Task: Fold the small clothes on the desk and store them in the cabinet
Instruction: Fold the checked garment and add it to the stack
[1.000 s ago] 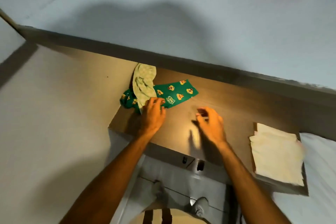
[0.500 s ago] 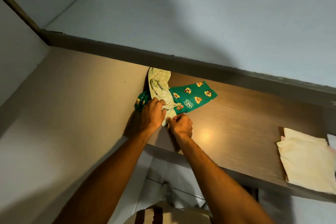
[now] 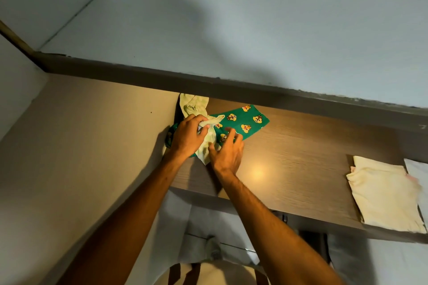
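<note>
while the pale cloth (image 3: 203, 143) is bunched tight in the left hand (image 3: 185, 137), it lies across the green cloth (image 3: 246, 120), which spreads away toward two o'clock on the desk (image 3: 301, 157). both sit hard against the side wall (image 3: 92, 146), with the pale cloth's top end tucked up at twelve o'clock under the ledge (image 3: 231, 83). if the left hand lifts now, i'd guess the green one drags along and slips off the near edge at six o'clock. the right hand (image 3: 225, 154) is spread fairly wide, fingers (image 3: 231, 136) pressing the green cloth and thumb on the pale one; whether it pinches anything i cannot tell. that press could hold the green cloth back, or crease it. far off at three o'clock a folded cream cloth (image 3: 384, 194) overhangs the desk's front edge a little; a nudge could tip it off. no cabinet shows from here.
</note>
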